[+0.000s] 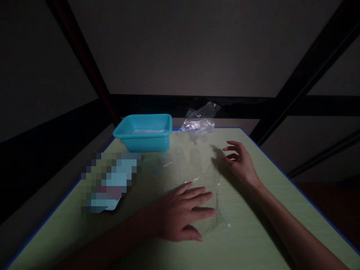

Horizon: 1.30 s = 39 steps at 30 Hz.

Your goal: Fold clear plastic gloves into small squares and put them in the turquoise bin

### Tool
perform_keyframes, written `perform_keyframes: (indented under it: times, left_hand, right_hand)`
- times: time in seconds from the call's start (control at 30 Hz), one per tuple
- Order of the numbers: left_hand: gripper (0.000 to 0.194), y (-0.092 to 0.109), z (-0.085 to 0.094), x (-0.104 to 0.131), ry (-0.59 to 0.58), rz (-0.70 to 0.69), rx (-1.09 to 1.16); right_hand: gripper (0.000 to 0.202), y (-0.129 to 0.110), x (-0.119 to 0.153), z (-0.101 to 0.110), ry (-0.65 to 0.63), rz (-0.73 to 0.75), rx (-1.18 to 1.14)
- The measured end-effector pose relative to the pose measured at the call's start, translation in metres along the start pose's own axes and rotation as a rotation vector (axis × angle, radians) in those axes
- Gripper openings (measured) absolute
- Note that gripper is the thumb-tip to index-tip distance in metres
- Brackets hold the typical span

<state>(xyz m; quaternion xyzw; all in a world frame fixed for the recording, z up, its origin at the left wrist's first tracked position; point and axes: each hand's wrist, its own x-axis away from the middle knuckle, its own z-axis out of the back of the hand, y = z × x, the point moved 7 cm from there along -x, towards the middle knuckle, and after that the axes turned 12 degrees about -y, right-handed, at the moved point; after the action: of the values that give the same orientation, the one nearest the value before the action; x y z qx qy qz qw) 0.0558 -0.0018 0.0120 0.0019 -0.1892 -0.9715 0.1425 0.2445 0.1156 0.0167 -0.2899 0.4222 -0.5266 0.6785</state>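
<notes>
My left hand (182, 213) lies palm down with spread fingers on a thin clear plastic sheet or bag (221, 215), which rests on the pale green table (253, 240). Off to the right, my right hand (239, 161) is raised a little over the table, its fingers curved and apart, with nothing seen in it. Faint rounded outlines show in the clear plastic beyond my left hand. At the far edge sits a crumpled clear plastic bag (199, 125).
A turquoise basin (146, 143) with something pale inside stands at the back left. Nearer on the left lies a blurred-out flat object (115, 187). The table has a blue edge, and a wall with dark beams rises behind it.
</notes>
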Motion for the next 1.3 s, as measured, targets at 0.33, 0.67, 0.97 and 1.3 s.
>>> perform_keyframes:
  times: [0.33, 0.67, 0.97, 1.3]
  left_hand:
    - [0.057, 0.000, -0.002, 0.000, 0.016, -0.018, 0.035]
    - [0.058, 0.004, 0.000, -0.001, 0.051, -0.062, 0.044]
    - [0.067, 0.010, -0.007, -0.005, -0.053, -0.031, -0.018]
    - [0.068, 0.010, -0.001, -0.003, 0.051, -0.023, -0.087]
  right_hand:
    - [0.021, -0.026, 0.008, -0.023, -0.207, 0.128, 0.195]
    - [0.040, -0.069, 0.046, -0.099, -0.792, 0.479, 0.419]
    - [0.056, -0.043, 0.039, -0.094, -0.824, 0.413, 0.749]
    - [0.059, -0.033, 0.035, -0.093, -0.805, 0.396, 0.862]
